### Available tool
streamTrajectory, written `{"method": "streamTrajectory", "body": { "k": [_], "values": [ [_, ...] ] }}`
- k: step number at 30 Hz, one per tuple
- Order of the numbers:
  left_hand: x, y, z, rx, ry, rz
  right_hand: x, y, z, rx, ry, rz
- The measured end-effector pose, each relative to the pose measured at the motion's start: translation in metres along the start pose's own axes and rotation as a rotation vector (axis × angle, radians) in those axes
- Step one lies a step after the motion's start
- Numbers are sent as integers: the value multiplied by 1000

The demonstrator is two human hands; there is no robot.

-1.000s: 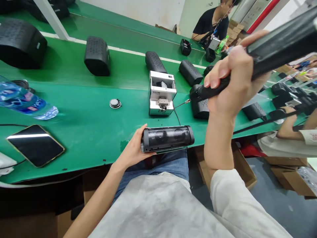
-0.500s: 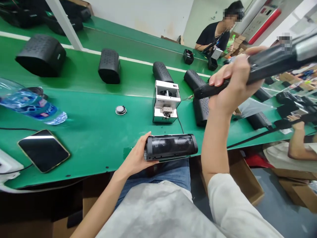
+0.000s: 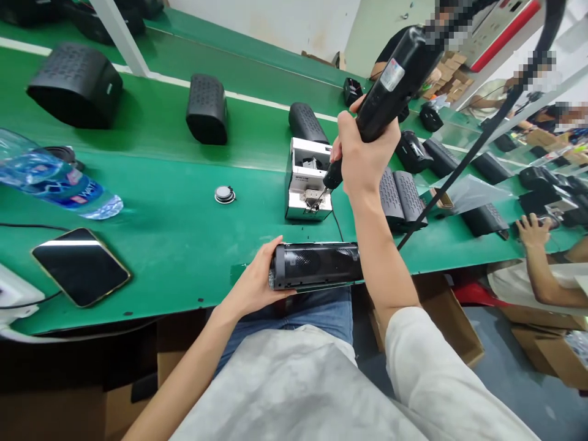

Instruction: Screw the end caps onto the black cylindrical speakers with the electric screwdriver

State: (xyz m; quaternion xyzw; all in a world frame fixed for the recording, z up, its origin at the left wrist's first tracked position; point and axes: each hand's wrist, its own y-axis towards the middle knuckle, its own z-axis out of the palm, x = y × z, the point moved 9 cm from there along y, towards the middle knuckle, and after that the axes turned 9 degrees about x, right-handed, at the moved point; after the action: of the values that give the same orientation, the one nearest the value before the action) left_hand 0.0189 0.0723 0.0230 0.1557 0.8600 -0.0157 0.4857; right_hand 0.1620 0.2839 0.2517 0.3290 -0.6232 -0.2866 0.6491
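My left hand (image 3: 257, 275) is closed around the left end of a black speaker (image 3: 316, 264), which lies lengthwise at the bench's front edge. My right hand (image 3: 365, 150) grips a black electric screwdriver (image 3: 390, 82), tilted with its bit pointing down and left. The bit's tip is at the front of a white screw feeder (image 3: 309, 180); whether it touches a screw there is too small to tell. My right forearm hides the speaker's right end.
Black speaker housings (image 3: 206, 110) stand along the back of the green bench (image 3: 184, 245). On the left are a water bottle (image 3: 59, 184) and a phone (image 3: 81, 267). A small round part (image 3: 225, 195) lies mid-bench. The screwdriver's cable (image 3: 482, 138) hangs at right, near a co-worker's hand (image 3: 533, 231).
My right hand has swung the screwdriver left and tilted it steeper, bringing its bit from beside the screw feeder to the feeder's front. My left hand and the speaker have barely moved.
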Motion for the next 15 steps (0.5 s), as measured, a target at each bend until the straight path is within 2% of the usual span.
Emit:
{"method": "streamTrajectory", "body": {
  "k": [7,15],
  "values": [
    [-1,0,0,0,6,4,26,0,-6,22,-72,45],
    [1,0,0,-8,-1,0,10,-8,2,22,-34,9]
  ]
}}
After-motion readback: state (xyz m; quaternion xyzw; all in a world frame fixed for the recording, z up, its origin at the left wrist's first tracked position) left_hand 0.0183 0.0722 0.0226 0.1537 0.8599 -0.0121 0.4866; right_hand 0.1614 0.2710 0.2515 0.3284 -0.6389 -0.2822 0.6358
